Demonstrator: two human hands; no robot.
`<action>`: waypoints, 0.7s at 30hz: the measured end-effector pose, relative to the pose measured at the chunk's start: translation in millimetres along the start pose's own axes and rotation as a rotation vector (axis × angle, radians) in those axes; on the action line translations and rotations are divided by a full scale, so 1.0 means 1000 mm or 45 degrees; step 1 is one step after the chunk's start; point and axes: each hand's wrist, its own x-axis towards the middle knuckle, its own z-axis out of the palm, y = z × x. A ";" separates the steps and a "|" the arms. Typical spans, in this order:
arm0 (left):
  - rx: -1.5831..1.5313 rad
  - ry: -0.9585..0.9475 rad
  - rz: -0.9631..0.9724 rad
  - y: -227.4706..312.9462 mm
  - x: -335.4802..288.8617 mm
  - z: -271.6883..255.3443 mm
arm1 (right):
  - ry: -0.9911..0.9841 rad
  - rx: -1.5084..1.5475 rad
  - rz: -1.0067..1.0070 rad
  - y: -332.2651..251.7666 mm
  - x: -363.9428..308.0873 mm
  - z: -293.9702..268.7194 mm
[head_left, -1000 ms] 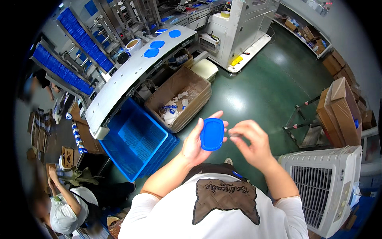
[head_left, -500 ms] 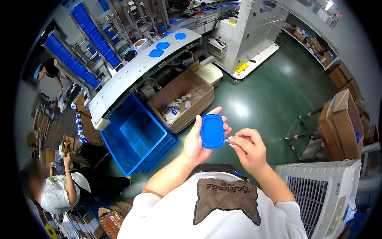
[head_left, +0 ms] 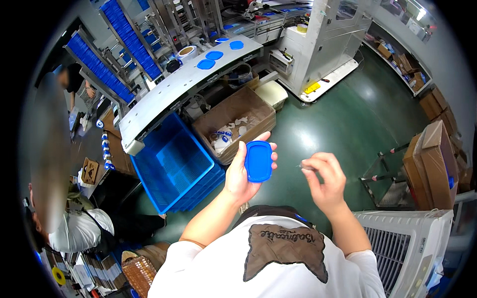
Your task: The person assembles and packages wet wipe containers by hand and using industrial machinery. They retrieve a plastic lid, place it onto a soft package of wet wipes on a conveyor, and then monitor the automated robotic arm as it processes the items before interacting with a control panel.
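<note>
My left hand (head_left: 241, 171) is closed round a blue plastic lid (head_left: 259, 161), a rounded rectangle with a raised rim, held up in front of my body. The fingertips show along its right edge and the palm lies behind it. To the right, apart from the lid, my right hand (head_left: 325, 180) is raised with thumb and forefinger pinched together. A tiny clear or pale bit shows at those fingertips, too small to name.
Ahead is a machine table (head_left: 189, 79) with several blue lids (head_left: 206, 64) on it. Below stand a blue crate (head_left: 169, 164) and a carton (head_left: 258, 116) holding scraps. An air cooler (head_left: 392, 243) and cartons (head_left: 432, 164) are at right. Two people are at left.
My right hand has moved away from the lid to the right, its fingers still pinched. The left hand keeps hold of the lid. The view has shifted slightly.
</note>
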 end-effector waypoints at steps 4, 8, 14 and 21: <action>-0.046 0.042 -0.019 -0.003 0.002 0.010 | -0.254 0.094 -0.272 -0.015 0.002 0.026; 0.058 -0.014 0.012 0.002 0.000 -0.001 | -0.166 -0.020 -0.202 -0.005 0.001 0.024; 0.021 0.079 -0.024 0.002 0.005 0.008 | -0.327 0.052 -0.299 -0.016 0.008 0.043; 0.094 0.076 -0.027 0.011 0.008 -0.006 | -0.183 0.084 -0.192 -0.009 0.017 0.035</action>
